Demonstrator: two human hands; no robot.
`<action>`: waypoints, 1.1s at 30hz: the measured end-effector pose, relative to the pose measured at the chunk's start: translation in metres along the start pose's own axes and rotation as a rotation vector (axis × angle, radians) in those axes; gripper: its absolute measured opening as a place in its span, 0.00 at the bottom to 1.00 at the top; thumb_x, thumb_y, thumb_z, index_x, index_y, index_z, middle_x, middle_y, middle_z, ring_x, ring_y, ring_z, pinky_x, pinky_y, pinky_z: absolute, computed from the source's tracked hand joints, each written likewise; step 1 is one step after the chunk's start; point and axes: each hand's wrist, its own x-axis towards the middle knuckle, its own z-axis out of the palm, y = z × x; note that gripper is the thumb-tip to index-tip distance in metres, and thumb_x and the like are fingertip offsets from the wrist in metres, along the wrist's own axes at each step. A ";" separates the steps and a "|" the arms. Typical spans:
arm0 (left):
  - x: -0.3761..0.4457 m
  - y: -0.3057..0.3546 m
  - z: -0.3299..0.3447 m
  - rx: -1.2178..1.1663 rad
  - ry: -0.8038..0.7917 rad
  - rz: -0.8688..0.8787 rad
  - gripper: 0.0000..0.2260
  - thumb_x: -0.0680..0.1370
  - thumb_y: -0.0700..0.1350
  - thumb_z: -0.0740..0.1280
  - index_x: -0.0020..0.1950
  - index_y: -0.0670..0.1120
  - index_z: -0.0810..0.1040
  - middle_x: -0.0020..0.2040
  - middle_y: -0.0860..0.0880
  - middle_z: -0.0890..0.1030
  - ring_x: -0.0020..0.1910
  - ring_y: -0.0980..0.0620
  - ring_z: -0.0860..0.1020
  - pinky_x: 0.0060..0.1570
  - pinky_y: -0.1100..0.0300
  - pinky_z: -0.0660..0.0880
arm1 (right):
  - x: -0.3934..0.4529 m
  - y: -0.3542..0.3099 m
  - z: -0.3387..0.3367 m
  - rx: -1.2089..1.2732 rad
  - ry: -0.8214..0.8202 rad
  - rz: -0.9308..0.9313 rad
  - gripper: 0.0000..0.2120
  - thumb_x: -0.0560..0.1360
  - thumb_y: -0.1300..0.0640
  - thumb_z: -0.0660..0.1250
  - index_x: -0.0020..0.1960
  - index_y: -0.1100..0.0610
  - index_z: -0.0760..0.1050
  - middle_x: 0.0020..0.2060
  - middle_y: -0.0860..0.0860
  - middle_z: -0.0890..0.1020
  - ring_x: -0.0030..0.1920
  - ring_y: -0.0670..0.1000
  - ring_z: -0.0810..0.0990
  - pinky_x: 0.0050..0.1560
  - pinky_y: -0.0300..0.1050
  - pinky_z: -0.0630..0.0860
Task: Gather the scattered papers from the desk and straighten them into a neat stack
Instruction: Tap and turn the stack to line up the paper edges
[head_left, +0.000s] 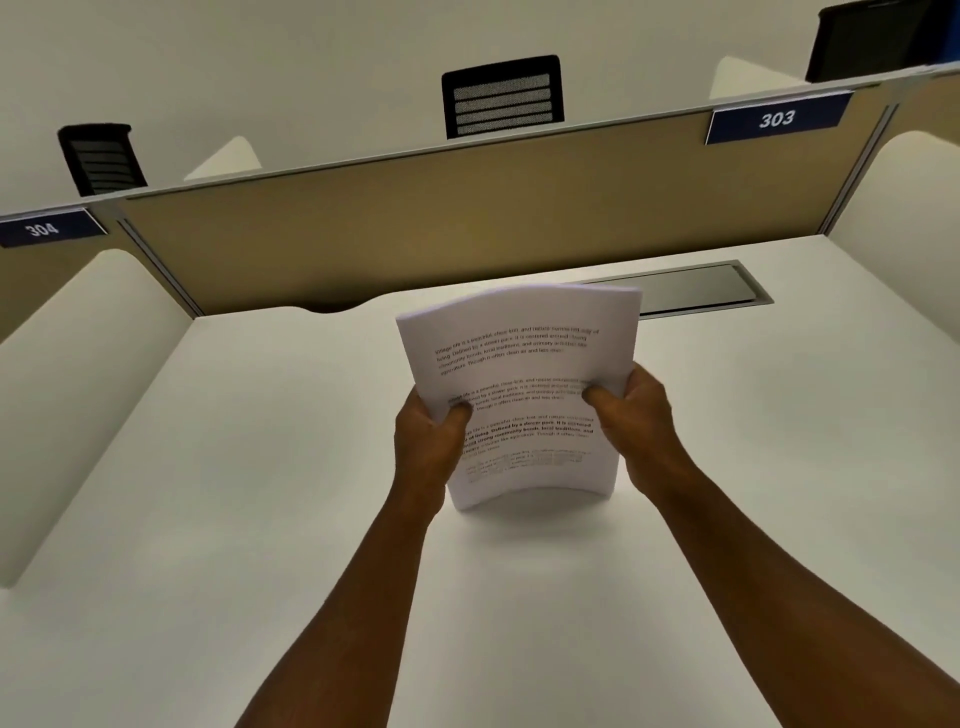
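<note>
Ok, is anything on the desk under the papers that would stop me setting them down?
Nothing visible. Both the left hand and right hand grip the papers upright, with the bare desk around and below them. The cable tray lies farther back, to the right.

Soft, even, dimmish light; edges bend with wide-angle distortion; slight blur.

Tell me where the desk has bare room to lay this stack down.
The desk is bare left of the left hand, right of the right hand, and between the forearms. Only the grey cable hatch behind the papers breaks it.
</note>
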 end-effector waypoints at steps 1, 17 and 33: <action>-0.001 -0.006 0.001 0.009 -0.002 -0.021 0.14 0.76 0.41 0.68 0.59 0.52 0.76 0.54 0.49 0.82 0.54 0.44 0.81 0.52 0.44 0.80 | -0.001 0.005 0.001 -0.010 -0.003 0.019 0.13 0.76 0.63 0.65 0.57 0.50 0.74 0.46 0.46 0.81 0.48 0.52 0.81 0.39 0.40 0.77; -0.002 -0.010 0.001 0.014 -0.004 -0.030 0.14 0.76 0.39 0.68 0.60 0.51 0.76 0.54 0.50 0.82 0.55 0.45 0.81 0.54 0.44 0.80 | -0.002 0.009 -0.006 -0.023 0.002 -0.048 0.09 0.77 0.62 0.65 0.53 0.50 0.73 0.45 0.46 0.81 0.48 0.51 0.81 0.41 0.42 0.79; -0.008 -0.027 0.002 0.018 -0.024 -0.088 0.12 0.78 0.37 0.66 0.55 0.52 0.76 0.50 0.52 0.82 0.53 0.46 0.80 0.46 0.55 0.79 | -0.007 0.024 -0.003 -0.050 -0.056 0.021 0.12 0.76 0.61 0.65 0.56 0.47 0.73 0.46 0.44 0.81 0.50 0.51 0.81 0.43 0.40 0.77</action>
